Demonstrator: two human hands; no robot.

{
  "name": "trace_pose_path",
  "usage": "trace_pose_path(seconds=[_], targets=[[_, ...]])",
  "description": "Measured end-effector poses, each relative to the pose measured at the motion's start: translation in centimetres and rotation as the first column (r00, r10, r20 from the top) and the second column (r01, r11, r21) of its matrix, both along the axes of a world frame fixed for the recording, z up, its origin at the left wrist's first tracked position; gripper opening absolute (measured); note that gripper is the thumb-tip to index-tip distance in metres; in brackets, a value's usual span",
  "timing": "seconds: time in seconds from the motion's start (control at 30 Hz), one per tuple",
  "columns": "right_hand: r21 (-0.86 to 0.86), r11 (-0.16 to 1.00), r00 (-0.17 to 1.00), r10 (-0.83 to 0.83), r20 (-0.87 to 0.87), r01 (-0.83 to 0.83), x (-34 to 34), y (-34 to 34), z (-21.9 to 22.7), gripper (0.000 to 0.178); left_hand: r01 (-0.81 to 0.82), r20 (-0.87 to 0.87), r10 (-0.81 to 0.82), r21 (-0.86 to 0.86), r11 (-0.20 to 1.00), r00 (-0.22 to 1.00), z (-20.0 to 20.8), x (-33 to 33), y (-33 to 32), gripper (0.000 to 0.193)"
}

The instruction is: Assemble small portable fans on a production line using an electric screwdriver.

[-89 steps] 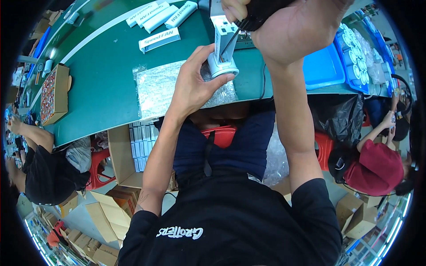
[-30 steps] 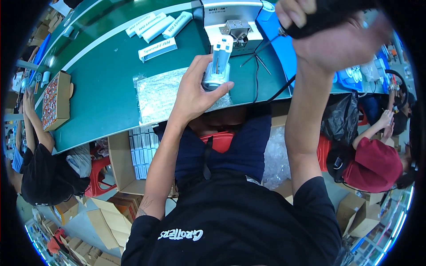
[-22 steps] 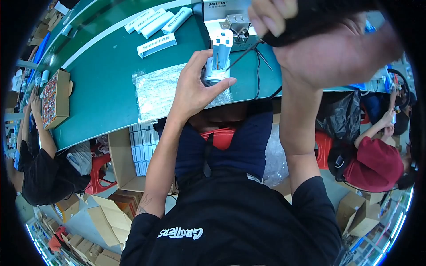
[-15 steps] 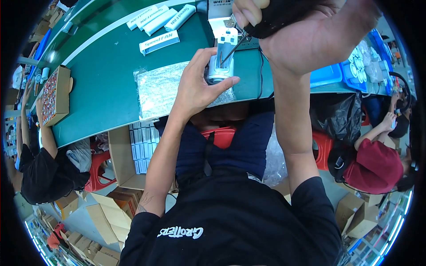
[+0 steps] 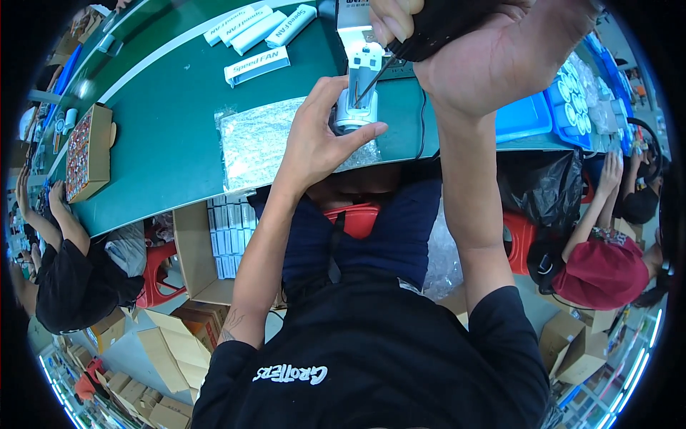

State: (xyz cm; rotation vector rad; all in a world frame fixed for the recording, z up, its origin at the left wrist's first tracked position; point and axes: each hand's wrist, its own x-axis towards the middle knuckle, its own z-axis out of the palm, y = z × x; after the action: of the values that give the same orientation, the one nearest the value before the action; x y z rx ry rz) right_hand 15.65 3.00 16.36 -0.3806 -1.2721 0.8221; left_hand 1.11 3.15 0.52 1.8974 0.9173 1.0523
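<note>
My left hand (image 5: 323, 132) curls around a white plastic housing (image 5: 361, 114), likely a small handheld fan body, standing on the bench near its front edge. Its thumb lies along the near side and the fingers along the left. The housing has an open slot with thin wires inside. My right hand (image 5: 475, 71), large and close at the upper right, grips a black-handled screwdriver (image 5: 444, 28). The thin dark shaft slants down left, with its tip in the slot. The raised right hand hides part of the bench behind it.
Bubble wrap (image 5: 259, 139) lies left of the housing on the green bench (image 5: 161, 136). White-and-blue boxes (image 5: 257, 66) sit farther back. A carton of small parts (image 5: 89, 154) stands left; blue trays (image 5: 525, 118) are right. A black cable (image 5: 422, 121) runs nearby. Co-workers sit on both sides.
My right hand and the screwdriver have shifted slightly left. The left hand and housing stay nearly still. At both sides, the co-workers' arms have moved.
</note>
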Motion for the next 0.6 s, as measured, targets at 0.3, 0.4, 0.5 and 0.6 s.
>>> trace_pose_path(seconds=[0.3, 0.4, 0.5, 0.6], targets=[[-0.012, 1.000, 0.999, -0.018, 0.028, 0.018, 0.3, 0.3, -0.5, 0.064, 0.005, 0.004, -0.005, 0.001, 1.000, 1.000, 0.2, 0.1, 0.0, 0.064], [-0.018, 1.000, 0.999, -0.018, 0.036, 0.018, 0.9, 0.4, -0.7, 0.064, 0.001, -0.004, -0.001, -0.003, 1.000, 1.000, 0.0, 0.1, 0.0, 0.065], [-0.023, 0.999, 0.999, -0.021, 0.044, 0.022, 1.0, 0.4, -0.8, 0.065, 0.000, 0.027, 0.000, 0.014, 1.000, 1.000, -0.3, 0.1, 0.1, 0.065], [-0.030, 0.999, 0.998, -0.030, 0.051, 0.031, 0.9, 0.2, -1.1, 0.065, 0.003, 0.011, -0.003, 0.004, 1.000, 1.000, 0.1, 0.0, 0.0, 0.065]])
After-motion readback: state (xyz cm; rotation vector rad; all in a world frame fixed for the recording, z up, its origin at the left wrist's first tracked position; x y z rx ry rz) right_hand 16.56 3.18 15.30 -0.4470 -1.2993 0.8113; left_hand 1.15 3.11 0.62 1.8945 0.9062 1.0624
